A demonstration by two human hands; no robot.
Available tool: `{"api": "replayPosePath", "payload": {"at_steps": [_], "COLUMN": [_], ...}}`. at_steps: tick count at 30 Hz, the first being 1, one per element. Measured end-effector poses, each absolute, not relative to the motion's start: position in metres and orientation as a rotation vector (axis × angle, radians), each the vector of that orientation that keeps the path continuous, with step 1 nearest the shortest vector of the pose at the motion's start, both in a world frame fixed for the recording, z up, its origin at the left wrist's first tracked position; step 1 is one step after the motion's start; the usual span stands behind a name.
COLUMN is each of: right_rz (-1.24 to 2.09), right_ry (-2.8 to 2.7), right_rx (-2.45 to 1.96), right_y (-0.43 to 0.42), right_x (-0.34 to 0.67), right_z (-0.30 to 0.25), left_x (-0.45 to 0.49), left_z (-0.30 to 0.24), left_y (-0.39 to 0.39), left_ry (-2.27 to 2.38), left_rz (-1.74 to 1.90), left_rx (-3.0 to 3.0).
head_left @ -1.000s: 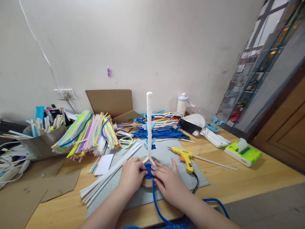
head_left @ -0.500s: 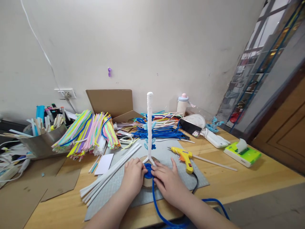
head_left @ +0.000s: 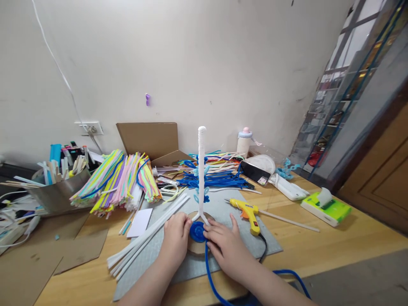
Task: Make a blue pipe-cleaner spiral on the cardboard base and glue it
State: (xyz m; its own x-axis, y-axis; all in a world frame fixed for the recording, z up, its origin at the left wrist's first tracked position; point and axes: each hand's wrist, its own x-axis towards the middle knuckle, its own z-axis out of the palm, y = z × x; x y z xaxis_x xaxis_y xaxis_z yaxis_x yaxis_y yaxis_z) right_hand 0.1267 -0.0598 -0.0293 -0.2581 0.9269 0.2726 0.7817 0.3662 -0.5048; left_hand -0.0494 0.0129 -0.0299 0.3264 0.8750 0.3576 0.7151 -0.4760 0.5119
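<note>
A flat blue pipe-cleaner coil (head_left: 198,231) lies on a round cardboard disc (head_left: 195,248). Behind the coil, a white wrapped post (head_left: 201,170) rises upright, its forked foot spread on the disc. My left hand (head_left: 176,234) has its fingers curled together at the disc's left edge; its fingertips are partly hidden. On the coil's right side rests my right hand (head_left: 225,241), finger and thumb closing on the blue strand, little finger raised. That loose blue pipe cleaner (head_left: 211,276) trails from the coil toward the table's front edge.
A yellow glue gun (head_left: 248,211) lies right of my hands, its black cord running forward. White strips (head_left: 146,238) lie at the left on a grey mat (head_left: 267,244). Farther back are bundled pastel pipe cleaners (head_left: 117,178), blue pipe cleaners (head_left: 216,179) and a phone (head_left: 255,172).
My left hand has drawn slightly left off the coil, exposing more of it. My right hand stays at the coil's right side. The whole view has shifted slightly.
</note>
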Motion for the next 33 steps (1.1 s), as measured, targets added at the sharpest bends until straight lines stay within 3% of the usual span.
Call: {"api": "replayPosePath", "payload": {"at_steps": [23, 33], "right_rz": [0.333, 0.330], "right_ry": [-2.137, -2.130], "right_rx": [-1.501, -1.515], "right_y": [-0.059, -0.060], "right_x": [0.127, 0.127], "right_z": [-0.031, -0.030], "left_x": [-0.032, -0.034], "left_z": [-0.022, -0.035], "left_y": [0.007, 0.004], "left_ry": [1.608, 1.579], "left_rz": [0.579, 0.609], "left_rx": [2.486, 2.586]}}
